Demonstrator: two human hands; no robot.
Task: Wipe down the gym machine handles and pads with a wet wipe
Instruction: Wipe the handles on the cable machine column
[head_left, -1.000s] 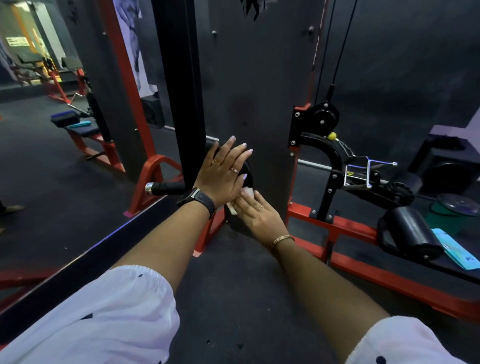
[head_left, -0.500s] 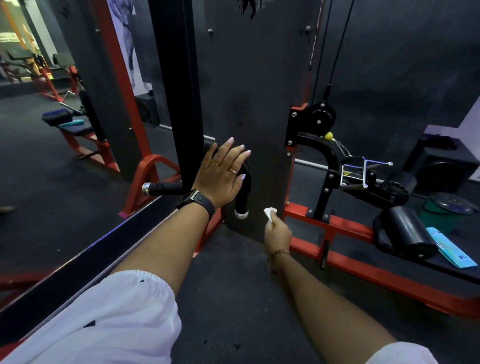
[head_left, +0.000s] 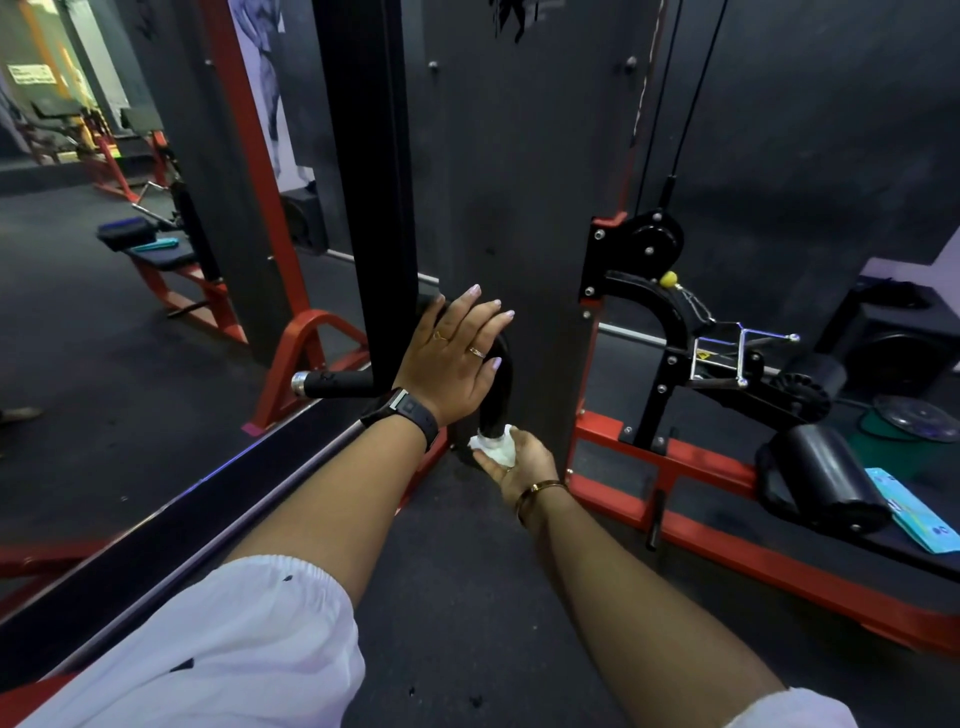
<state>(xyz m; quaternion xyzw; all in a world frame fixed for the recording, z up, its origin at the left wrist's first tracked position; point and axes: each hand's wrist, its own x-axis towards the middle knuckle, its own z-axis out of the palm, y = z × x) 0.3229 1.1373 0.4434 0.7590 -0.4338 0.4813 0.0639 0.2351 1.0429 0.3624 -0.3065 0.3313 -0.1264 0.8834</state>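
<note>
My left hand (head_left: 452, 358) is flat, fingers straight and spread, just resting on top of the curved black machine handle (head_left: 503, 384). My right hand (head_left: 522, 460) comes in from underneath, palm up, fingers curled, squeezing the crumpled white wet wipe (head_left: 497, 447) round the handle's bottom tip.

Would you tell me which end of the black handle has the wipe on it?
The lower end, where the right hand wraps the wipe round it; the silver-capped left end is bare.
</note>
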